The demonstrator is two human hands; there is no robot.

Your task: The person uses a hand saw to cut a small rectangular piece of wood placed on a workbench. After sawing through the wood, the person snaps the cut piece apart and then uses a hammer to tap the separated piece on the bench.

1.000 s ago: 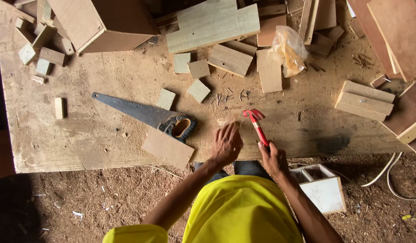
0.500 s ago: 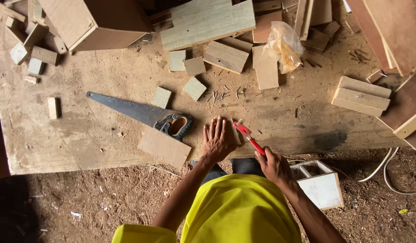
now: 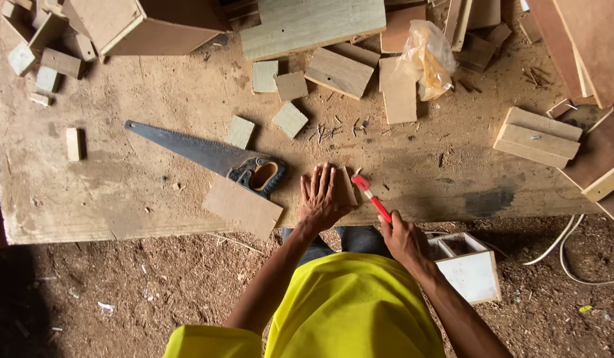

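Observation:
My left hand lies flat, fingers spread, on a small wooden piece at the near edge of the workbench. My right hand grips the red handle of a hammer, whose head rests just right of that piece. A hand saw with a dark handle lies left of my left hand, and a thin flat board overhangs the bench edge below it.
Wood offcuts and loose nails scatter the bench. A clear plastic bag sits at the back, stacked blocks to the right. A small white wooden box stands on the sawdust floor beside cables.
My left hand has slid onto the small wooden piece and flattened. The hammer has swung down from upright toward the bench, its head now beside the piece.

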